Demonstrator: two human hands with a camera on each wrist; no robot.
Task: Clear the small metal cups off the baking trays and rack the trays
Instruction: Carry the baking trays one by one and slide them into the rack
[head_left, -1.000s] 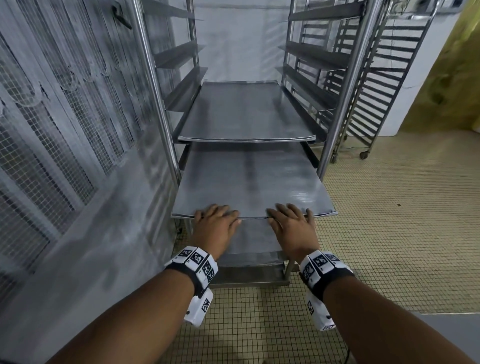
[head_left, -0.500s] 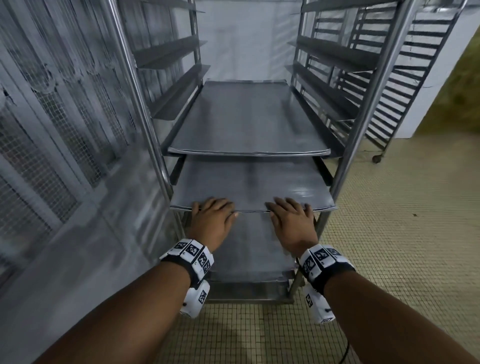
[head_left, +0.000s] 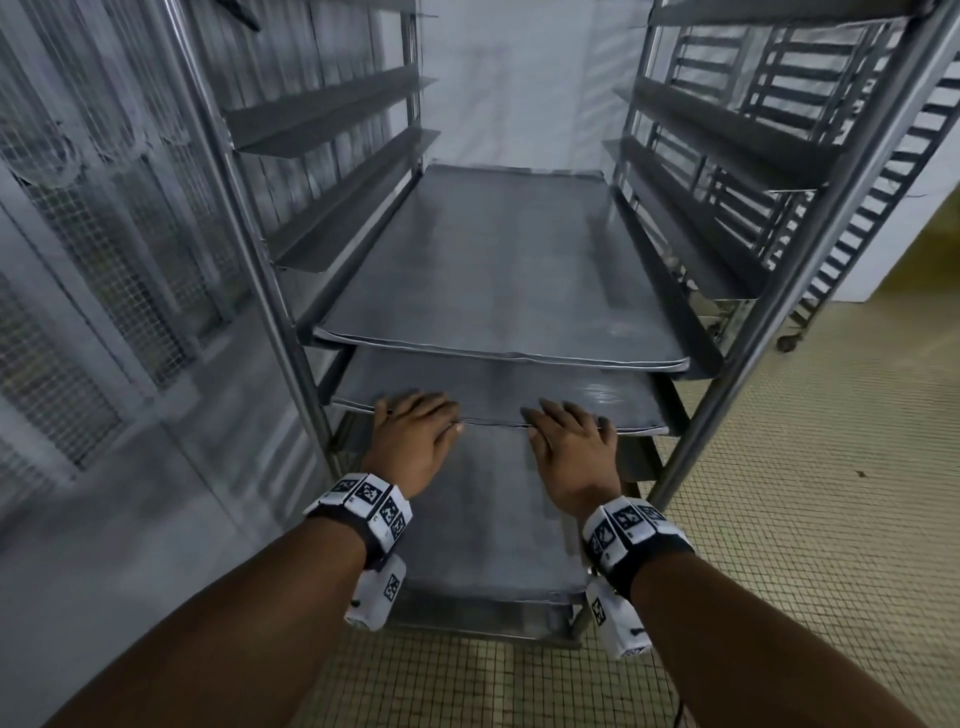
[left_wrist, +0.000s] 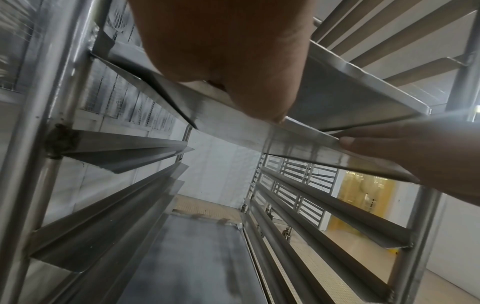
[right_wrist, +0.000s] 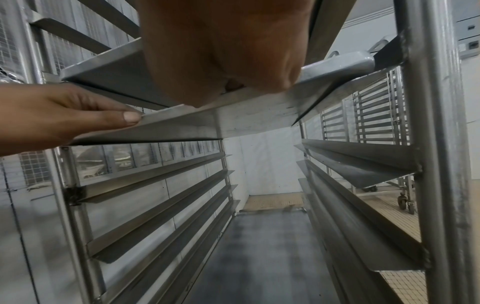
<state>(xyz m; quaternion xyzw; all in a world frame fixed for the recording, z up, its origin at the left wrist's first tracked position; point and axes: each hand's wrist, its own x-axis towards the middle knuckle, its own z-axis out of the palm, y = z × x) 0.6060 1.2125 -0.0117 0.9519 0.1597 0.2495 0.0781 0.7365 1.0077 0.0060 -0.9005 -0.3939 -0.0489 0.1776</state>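
Note:
A bare metal baking tray (head_left: 571, 397) sits on the rack's runners, its front edge sticking out a little below the upper tray (head_left: 498, 270). My left hand (head_left: 415, 431) and right hand (head_left: 571, 441) lie side by side on that front edge, fingers flat on top. Each thumb lies against the rim. The left wrist view shows the tray's rim (left_wrist: 259, 133) from below, and the right wrist view shows the same rim (right_wrist: 233, 121). A third tray (head_left: 498, 519) lies on the lowest level. No small metal cups are in view.
The steel rack (head_left: 249, 234) has empty angle runners above and below the trays. A mesh-panelled metal wall (head_left: 104, 260) runs close on the left. A second wheeled rack (head_left: 857, 208) stands behind on the right, on a yellow tiled floor (head_left: 831, 467).
The tray under my hands has slid further into the rack, until only a narrow strip shows below the upper tray. Both hands moved forward with it.

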